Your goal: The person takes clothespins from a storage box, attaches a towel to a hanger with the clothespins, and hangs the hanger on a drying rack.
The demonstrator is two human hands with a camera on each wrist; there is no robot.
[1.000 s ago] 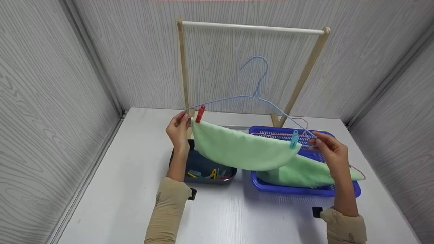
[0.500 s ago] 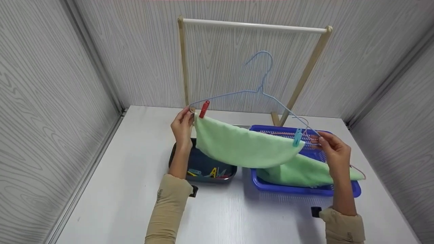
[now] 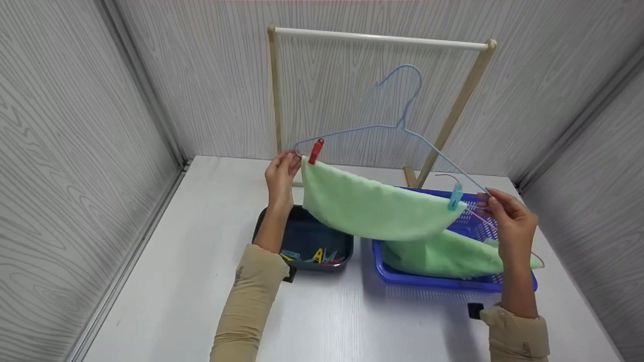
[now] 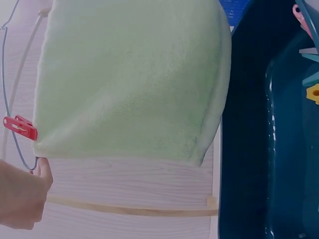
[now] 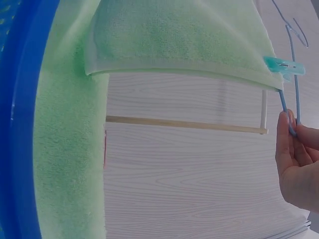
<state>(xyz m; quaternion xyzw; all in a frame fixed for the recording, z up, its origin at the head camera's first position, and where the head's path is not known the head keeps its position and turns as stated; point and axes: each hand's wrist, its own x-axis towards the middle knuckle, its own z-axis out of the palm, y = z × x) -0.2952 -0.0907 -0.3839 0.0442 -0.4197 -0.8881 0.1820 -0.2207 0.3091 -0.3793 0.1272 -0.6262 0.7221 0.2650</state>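
A light blue wire hanger is held up in front of the rack, its hook pointing up. My left hand pinches its left corner, and my right hand pinches the right corner, which sits lower. From its bottom bar hangs a pale green towel. A red clothespin clips the towel near the left end, and a teal clothespin clips it near the right end. In the right wrist view, thumb and fingers close round the hanger's blue corner.
A wooden rack with a white rail stands at the back. A dark bin with several clothespins is at left. At right, a blue basket holds another green towel and a pink hanger, partly hidden.
Both hands have moved right and a little upward, carrying the hanger with the clipped towel. The hanger's hook is now higher and nearer the rail in the head view.
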